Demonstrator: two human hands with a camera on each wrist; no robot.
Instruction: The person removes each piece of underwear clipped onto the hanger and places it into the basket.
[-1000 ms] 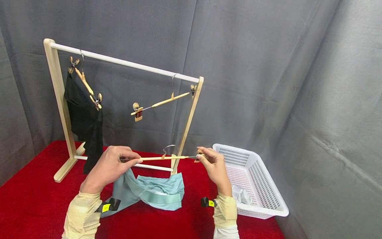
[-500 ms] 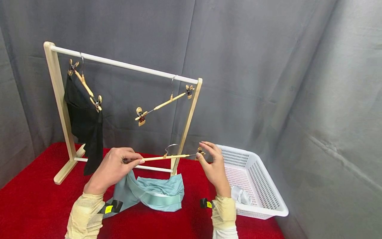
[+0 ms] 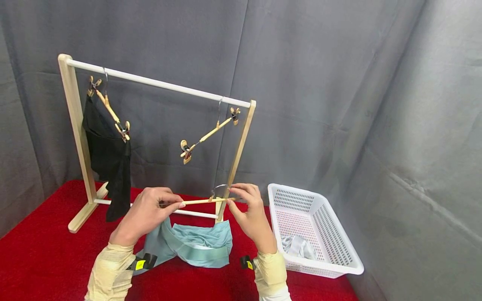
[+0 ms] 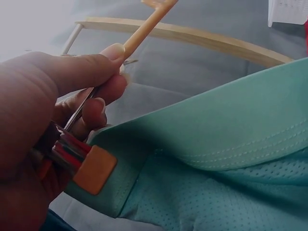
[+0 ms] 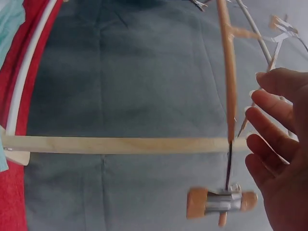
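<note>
My left hand [image 3: 148, 213] pinches the left part of a wooden clip hanger [image 3: 199, 201] between thumb and fingers. Beside those fingers, in the left wrist view, a clip [image 4: 95, 169] sits over the corner of a teal garment's waistband. The rest of this teal garment [image 3: 205, 253] droops below the hanger onto the red cloth. My right hand [image 3: 250, 215] is near the hanger's hook, fingers apart and loosely bent. In the right wrist view those fingers stand beside the bar, and the hanger's other clip [image 5: 224, 201] hangs free with nothing in it.
A wooden rack [image 3: 241, 142] with a white rail stands behind. From it hang black pants [image 3: 107, 159] on one clip hanger and a second, bare clip hanger [image 3: 211, 133]. At right, a white basket [image 3: 335, 225] holds a pale grey cloth [image 3: 299, 246].
My right hand has let go of the hanger's right clip and moved left toward the hook. My left hand keeps its hold, shifting slightly right. The bare hanger on the rack has swung round.
</note>
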